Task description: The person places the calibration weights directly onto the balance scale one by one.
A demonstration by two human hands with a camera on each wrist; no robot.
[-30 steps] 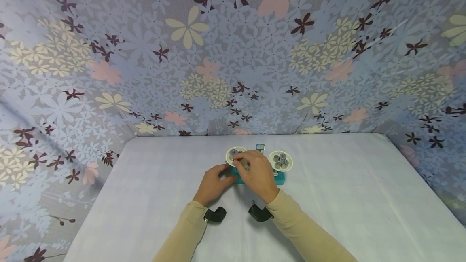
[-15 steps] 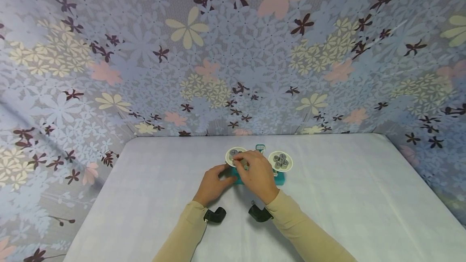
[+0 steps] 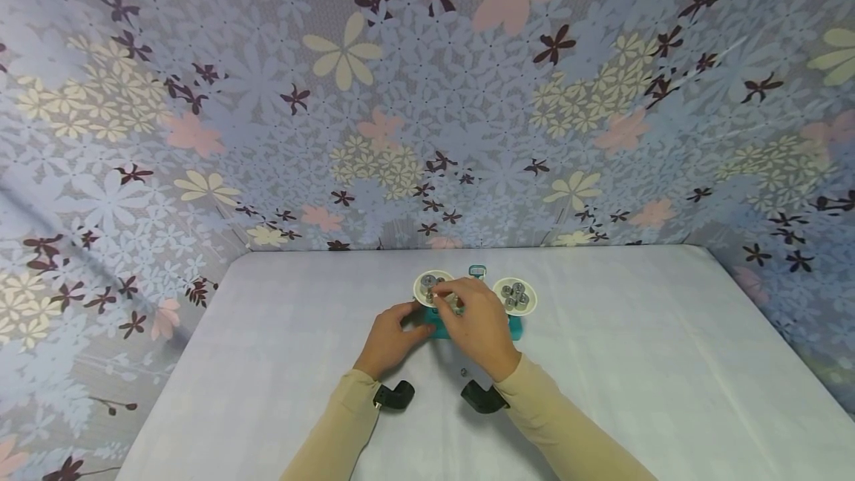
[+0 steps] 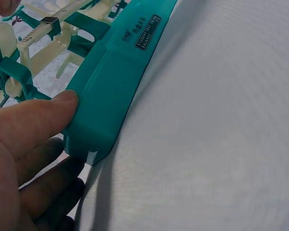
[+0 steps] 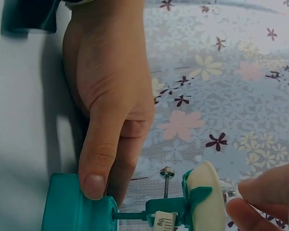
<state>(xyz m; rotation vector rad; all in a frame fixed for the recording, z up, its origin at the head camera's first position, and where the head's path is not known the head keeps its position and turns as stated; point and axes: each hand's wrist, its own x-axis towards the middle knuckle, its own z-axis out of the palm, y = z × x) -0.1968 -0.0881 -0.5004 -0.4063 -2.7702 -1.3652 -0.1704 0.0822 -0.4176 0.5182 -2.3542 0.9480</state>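
Note:
A teal student balance (image 3: 437, 324) with cream pans stands on the table. My left hand (image 3: 389, 340) grips its left end; in the left wrist view the thumb (image 4: 65, 101) lies on the base and the other fingers are tucked behind and below. My right hand (image 3: 477, 321) is at the left pan (image 3: 418, 290), thumb and forefinger slightly apart beside a small metal weight (image 5: 229, 194). Other metal weights (image 3: 428, 281) sit in that pan. The right pan (image 3: 533, 298) bears several metal weights (image 3: 519, 288). My right hand covers the balance's middle in the head view.
A small metal piece (image 3: 464, 372) lies on the white-covered table (image 3: 634, 362) near the right wrist camera (image 3: 482, 398). The left wrist camera (image 3: 395, 396) hangs over the table on the other side. A flower-patterned backdrop (image 3: 467, 132) rises behind the table.
My right hand has shifted slightly right from the left pan. More of a small weight there shows beside the fingertips. My left hand has stayed on the balance.

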